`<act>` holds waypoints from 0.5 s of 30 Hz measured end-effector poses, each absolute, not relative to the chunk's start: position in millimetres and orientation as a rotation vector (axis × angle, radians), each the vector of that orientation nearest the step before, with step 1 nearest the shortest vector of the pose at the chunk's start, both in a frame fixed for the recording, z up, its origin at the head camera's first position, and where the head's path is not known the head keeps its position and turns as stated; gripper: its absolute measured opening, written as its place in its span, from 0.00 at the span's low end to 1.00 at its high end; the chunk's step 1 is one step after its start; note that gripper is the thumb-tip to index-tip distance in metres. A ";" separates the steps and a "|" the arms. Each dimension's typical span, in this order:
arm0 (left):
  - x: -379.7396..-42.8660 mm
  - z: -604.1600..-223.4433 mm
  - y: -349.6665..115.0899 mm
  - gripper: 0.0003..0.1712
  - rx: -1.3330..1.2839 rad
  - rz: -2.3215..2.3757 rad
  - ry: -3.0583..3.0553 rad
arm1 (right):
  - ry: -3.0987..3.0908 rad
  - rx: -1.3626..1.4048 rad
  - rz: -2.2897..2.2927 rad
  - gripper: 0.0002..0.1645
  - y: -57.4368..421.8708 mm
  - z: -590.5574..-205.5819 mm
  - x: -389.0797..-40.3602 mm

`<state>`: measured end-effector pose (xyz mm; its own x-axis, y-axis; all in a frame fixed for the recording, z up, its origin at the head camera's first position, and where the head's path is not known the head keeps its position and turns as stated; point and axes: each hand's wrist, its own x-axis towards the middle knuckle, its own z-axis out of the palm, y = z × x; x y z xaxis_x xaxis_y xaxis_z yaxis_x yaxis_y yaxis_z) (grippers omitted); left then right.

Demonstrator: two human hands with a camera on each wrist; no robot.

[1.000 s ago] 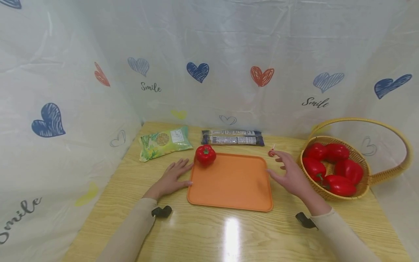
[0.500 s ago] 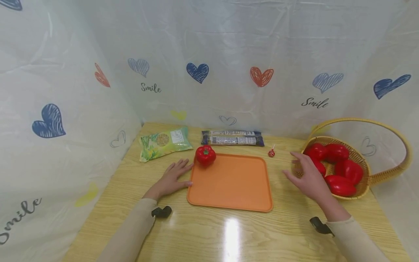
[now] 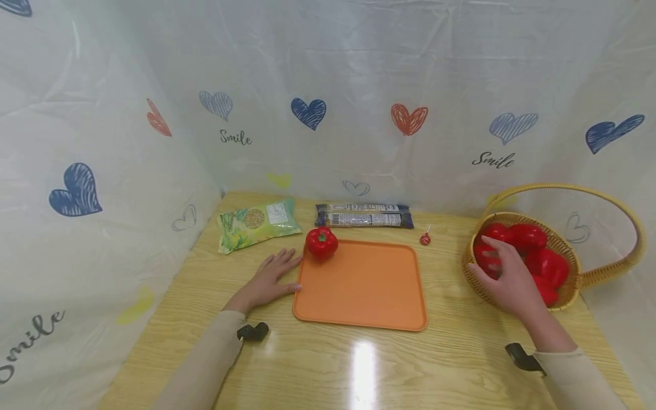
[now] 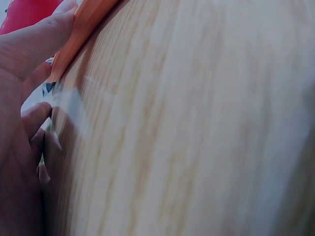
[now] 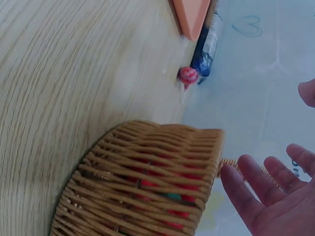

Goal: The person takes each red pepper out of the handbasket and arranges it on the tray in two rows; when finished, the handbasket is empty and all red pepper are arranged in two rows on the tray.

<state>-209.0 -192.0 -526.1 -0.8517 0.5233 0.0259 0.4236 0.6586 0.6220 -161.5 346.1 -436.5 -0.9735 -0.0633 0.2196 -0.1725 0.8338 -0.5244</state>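
Observation:
My left hand [image 3: 269,279] lies flat on the table with fingers spread, its thumb tip at the left rim of the orange tray [image 3: 364,290]. On the tray's far left corner sits a red bell pepper [image 3: 322,244]. Over the left side of a wicker basket [image 3: 479,290] hovers my right hand [image 3: 509,279], thumb and fingers apart with nothing between them. Several red peppers [image 3: 547,267] lie in the basket, some partly hidden by that hand. From the right wrist view, the spread fingers [image 5: 266,184] show beside the basket's rim.
A green and yellow food bag [image 3: 260,223] lies at the back left of the table. Behind the tray is a dark, long package [image 3: 364,219]. A red lollipop [image 3: 425,239] lies between tray and basket. The basket's tall handle [image 3: 622,222] arches up at the right.
My right hand has moved right, from beside the lollipop and the tray's right edge to over the basket. My left hand has stayed at the tray.

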 end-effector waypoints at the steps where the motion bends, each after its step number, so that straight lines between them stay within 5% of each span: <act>1: -209.0 -526.2 -192.2 0.46 0.781 0.961 2.716 | -2.824 0.178 0.835 0.45 347.7 -436.5 -161.3; 15: -210.4 -530.3 -193.7 0.46 0.788 0.960 2.727 | -2.845 0.109 0.826 0.43 371.8 -441.0 -166.1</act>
<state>-210.4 -193.7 -530.3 -0.8521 0.5222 0.0359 0.4296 0.6585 0.6180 -166.1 371.8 -441.0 -0.9816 -0.0211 0.1895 -0.1193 0.8434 -0.5239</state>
